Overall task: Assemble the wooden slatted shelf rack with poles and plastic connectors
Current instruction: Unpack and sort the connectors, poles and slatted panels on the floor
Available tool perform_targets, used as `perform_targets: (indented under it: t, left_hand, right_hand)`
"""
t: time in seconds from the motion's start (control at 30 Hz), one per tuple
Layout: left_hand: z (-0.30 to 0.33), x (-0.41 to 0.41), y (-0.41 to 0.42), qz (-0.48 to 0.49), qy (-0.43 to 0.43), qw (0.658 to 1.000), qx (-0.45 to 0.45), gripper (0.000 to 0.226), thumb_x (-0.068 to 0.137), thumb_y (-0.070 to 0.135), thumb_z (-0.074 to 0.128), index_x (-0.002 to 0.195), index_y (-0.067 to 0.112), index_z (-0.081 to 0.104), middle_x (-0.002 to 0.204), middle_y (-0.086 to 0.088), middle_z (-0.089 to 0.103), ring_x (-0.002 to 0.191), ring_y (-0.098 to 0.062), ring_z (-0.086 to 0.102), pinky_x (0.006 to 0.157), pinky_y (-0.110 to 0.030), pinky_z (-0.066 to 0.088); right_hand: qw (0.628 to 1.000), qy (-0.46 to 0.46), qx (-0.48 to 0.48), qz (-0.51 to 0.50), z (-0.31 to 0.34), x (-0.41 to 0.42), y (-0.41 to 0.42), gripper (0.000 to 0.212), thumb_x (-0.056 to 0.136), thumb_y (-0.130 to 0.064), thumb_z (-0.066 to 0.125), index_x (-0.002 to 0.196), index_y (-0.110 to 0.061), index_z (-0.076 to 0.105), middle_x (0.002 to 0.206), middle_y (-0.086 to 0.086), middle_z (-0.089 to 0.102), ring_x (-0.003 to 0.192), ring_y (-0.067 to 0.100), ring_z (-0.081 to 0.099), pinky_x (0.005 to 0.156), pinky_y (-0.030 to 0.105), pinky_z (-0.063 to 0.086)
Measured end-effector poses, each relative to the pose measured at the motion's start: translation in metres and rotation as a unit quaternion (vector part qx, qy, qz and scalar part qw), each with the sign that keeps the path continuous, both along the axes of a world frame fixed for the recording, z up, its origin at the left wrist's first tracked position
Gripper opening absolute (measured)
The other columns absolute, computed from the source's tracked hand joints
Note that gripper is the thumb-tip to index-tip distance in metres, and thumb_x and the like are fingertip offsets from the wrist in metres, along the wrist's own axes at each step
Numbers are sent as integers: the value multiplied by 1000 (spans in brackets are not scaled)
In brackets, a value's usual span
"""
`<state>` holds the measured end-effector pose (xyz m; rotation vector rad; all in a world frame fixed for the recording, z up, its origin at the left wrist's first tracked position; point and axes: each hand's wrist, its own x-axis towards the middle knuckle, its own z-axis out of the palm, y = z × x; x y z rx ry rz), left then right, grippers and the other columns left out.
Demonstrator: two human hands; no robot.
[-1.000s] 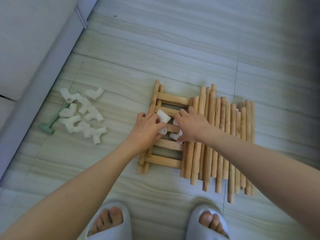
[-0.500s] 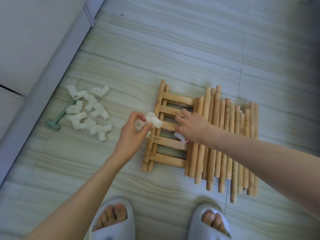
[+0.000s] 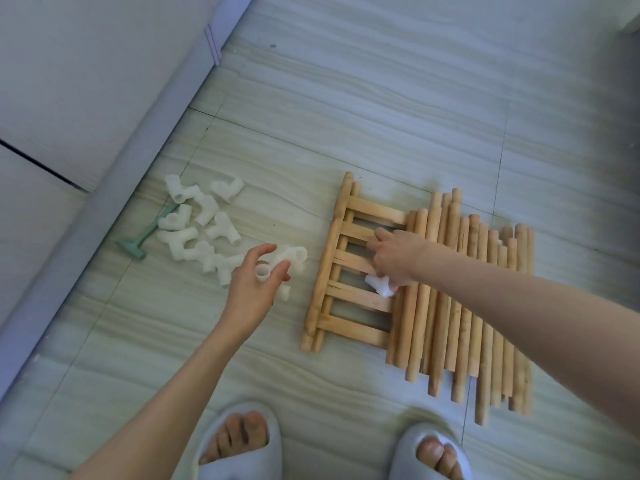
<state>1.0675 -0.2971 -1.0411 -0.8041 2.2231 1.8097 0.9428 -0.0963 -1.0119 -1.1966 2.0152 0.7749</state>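
A stack of wooden slatted panels (image 3: 349, 271) lies flat on the tiled floor, with a row of wooden poles (image 3: 464, 306) side by side on its right half. My left hand (image 3: 254, 285) holds white plastic connectors (image 3: 289, 259) above the floor, between the panels and the loose pile of white connectors (image 3: 199, 226) at the left. My right hand (image 3: 398, 254) rests on the slats, its fingers curled round another white connector (image 3: 379, 284) that sticks out below the palm.
A green T-shaped tool (image 3: 138, 242) lies beside the connector pile. A pale wall base or cabinet (image 3: 86, 188) runs diagonally along the left. My two feet in grey slippers (image 3: 239, 445) stand at the bottom edge.
My left hand has carried its connectors leftward off the slatted panel toward the connector pile. My right hand stays on the slats with its connector.
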Motion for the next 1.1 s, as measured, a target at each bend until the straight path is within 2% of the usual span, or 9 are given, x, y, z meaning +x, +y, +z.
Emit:
perform_targets:
  t: [0.17,0.27,0.4,0.57,0.7,0.8,0.93,1.0,1.1]
  left_hand:
    - [2,-3,-1,11,-11,999,44,7,93,31,55,98,35,58,71,7,70,62,4,59,48,-17,45]
    - [2,-6,-1,20,-18,998,65,8,94,30,54,97,35,60,74,5,71,64,3,60,49,-18,46]
    - [3,-5,-4,64,-27,993,93,21,93,25,56,113,23,62,93,1,68,77,-3,63,51,-16,48]
    - [4,15,-26,179,-32,977,112,24,93,19,55,117,19,58,103,-3,66,89,-13,63,58,-21,50]
    - [-10,39,-69,359,-41,925,119,25,93,10,53,117,5,56,109,-13,59,77,-17,58,57,-22,50]
    - [-20,45,-97,421,-97,880,200,12,95,4,45,88,4,55,92,-15,51,63,-19,49,45,-21,47]
    - [-22,29,-113,433,-114,820,356,17,97,24,46,101,9,54,94,-11,51,80,-23,54,70,-37,48]
    - [-16,13,-115,400,-100,821,394,27,98,33,42,98,11,58,102,-13,54,94,-28,56,79,-45,49]
    - [-10,-13,-110,376,-75,815,435,36,100,37,35,104,11,59,104,-15,58,94,-30,61,72,-45,54]
  right_hand:
    - [983,-99,28,-152,7,-22,5,43,90,-45,54,130,-29,53,132,-4,43,127,22,23,100,48,40]
    - [949,-148,-61,-273,13,-26,2,45,92,-48,48,124,-18,60,128,1,53,128,23,35,106,45,33]
    - [842,-211,-241,-433,25,-22,-16,40,95,-42,47,115,-10,62,116,3,62,102,18,57,93,33,46]
    - [728,-263,-342,-532,22,17,-73,27,89,-43,58,96,-18,63,88,-4,64,73,8,59,62,18,44]
    - [658,-233,-387,-602,1,36,-132,26,88,-34,63,95,-9,65,87,4,65,71,14,60,74,29,49]
    - [572,-209,-409,-680,-12,38,-164,20,89,-25,63,93,-6,65,98,12,68,81,21,64,86,33,52]
    - [412,-347,-414,-734,-19,42,-185,37,92,-15,58,124,3,54,128,10,56,112,20,55,98,33,47]
    - [423,-359,-424,-716,-19,44,-189,40,95,-16,53,132,-2,48,131,6,52,114,15,51,96,31,47]
    - [471,-306,-458,-689,-17,45,-190,32,96,-11,47,126,-3,57,127,7,58,95,8,57,86,25,51]
